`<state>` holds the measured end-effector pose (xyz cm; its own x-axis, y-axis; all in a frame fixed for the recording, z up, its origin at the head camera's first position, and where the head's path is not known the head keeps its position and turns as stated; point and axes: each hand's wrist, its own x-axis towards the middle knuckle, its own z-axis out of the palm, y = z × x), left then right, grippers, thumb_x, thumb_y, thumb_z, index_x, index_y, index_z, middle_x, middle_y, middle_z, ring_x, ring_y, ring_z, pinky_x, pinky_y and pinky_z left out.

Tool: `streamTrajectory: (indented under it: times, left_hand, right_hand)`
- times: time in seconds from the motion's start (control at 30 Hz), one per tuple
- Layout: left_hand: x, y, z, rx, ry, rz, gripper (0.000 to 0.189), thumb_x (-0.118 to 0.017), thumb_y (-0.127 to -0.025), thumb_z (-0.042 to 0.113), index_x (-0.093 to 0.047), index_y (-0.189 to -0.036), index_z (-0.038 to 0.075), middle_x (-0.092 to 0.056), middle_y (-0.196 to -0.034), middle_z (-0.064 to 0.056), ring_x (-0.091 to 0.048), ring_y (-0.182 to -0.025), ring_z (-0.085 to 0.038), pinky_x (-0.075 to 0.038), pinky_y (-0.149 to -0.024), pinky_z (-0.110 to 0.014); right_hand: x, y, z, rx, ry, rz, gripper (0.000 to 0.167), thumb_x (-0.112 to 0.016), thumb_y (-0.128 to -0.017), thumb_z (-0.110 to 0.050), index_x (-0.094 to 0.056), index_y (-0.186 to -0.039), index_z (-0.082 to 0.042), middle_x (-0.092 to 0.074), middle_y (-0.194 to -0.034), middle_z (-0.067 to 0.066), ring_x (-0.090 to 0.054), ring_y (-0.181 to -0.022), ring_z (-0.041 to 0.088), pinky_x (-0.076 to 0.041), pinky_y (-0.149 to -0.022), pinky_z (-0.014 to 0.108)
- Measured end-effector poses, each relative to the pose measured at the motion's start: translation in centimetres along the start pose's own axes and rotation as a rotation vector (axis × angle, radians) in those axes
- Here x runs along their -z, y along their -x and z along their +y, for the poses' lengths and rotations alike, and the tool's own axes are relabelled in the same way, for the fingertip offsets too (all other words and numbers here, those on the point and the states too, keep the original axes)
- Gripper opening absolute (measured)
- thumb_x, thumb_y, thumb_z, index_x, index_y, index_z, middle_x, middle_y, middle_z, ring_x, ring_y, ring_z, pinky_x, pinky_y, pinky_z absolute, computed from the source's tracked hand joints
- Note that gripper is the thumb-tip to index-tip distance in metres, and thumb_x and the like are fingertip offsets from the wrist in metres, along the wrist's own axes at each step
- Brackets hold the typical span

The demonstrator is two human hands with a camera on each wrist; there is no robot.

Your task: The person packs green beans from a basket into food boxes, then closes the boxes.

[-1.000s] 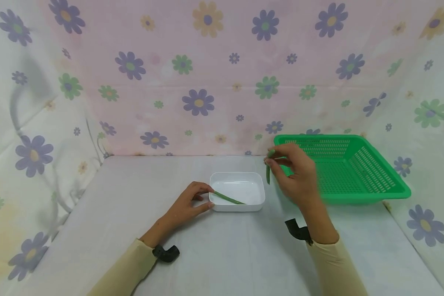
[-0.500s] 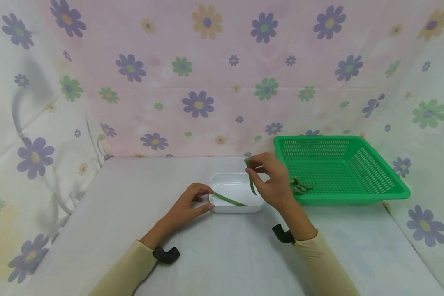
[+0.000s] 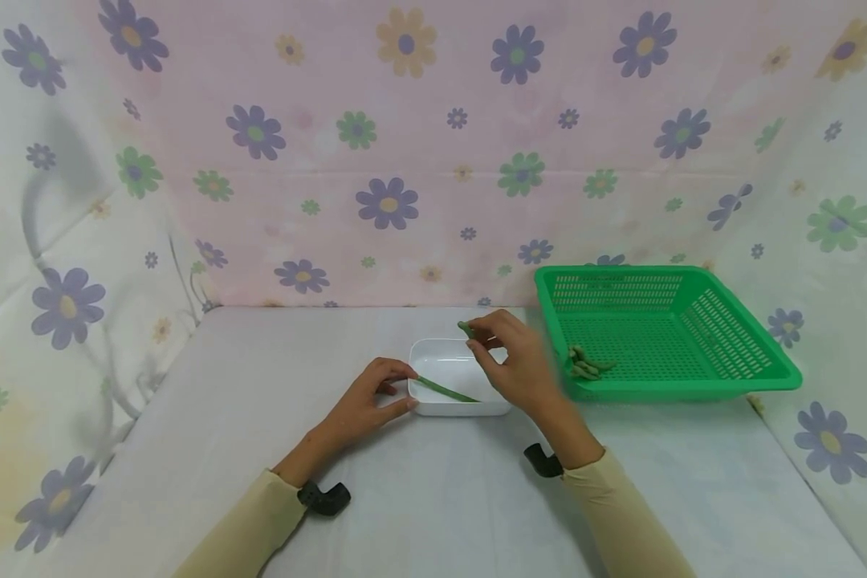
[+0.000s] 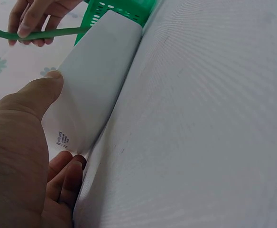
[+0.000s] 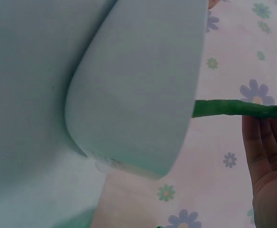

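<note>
A small white rectangular dish point(image 3: 462, 409) stands on the table, with one green bean point(image 3: 444, 388) lying slantwise inside. My left hand point(image 3: 368, 397) holds the dish at its left end, thumb at the front corner and fingers at the left side, as the left wrist view shows too. Over the dish's far right part, my right hand point(image 3: 513, 357) pinches a second green bean point(image 5: 224, 107) between thumb and fingers. In the head view only that bean's upper tip shows; the hand hides the rest. The left wrist view shows more of its length.
A green slotted plastic basket point(image 3: 694, 389) stands right of the dish, with several paler bean pods point(image 3: 585, 365) at its near left corner. White cloth covers the table point(image 3: 433, 498). A flowered curtain point(image 3: 433, 160) rises behind it.
My right hand has moved left from beside the basket to over the dish, carrying the green bean. The pods in the basket have come into view. The left hand stays in place.
</note>
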<state>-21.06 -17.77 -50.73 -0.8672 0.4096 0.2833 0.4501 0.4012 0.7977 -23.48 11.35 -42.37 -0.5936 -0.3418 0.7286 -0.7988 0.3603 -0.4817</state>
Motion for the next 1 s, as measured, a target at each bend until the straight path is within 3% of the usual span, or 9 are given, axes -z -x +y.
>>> streamTrajectory:
  times: [0.63,1.0]
  left_hand:
    - [0.0,-0.1,0.0,0.024,-0.006,-0.005,0.039,-0.082,-0.096,0.026,-0.066,-0.132,0.025,-0.057,-0.140,0.002,-0.058,-0.126,-0.018,-0.057,-0.102,-0.041]
    - [0.1,0.0,0.0,0.021,0.005,-0.005,0.039,-0.082,-0.097,0.028,-0.067,-0.133,0.024,-0.057,-0.140,0.001,-0.058,-0.126,-0.020,-0.056,-0.103,-0.044]
  right_hand:
    - [-1.9,1.3,1.6,-0.115,0.006,-0.100,0.026,-0.078,-0.093,0.005,-0.072,-0.118,0.000,-0.068,-0.106,0.008,-0.071,-0.087,0.018,-0.063,-0.077,0.030]
    - [-2.4,1.7,1.7,-0.221,0.041,-0.232,0.038,-0.077,-0.092,0.008,-0.067,-0.128,0.001,-0.069,-0.105,0.009,-0.071,-0.087,0.018,-0.063,-0.079,0.031]
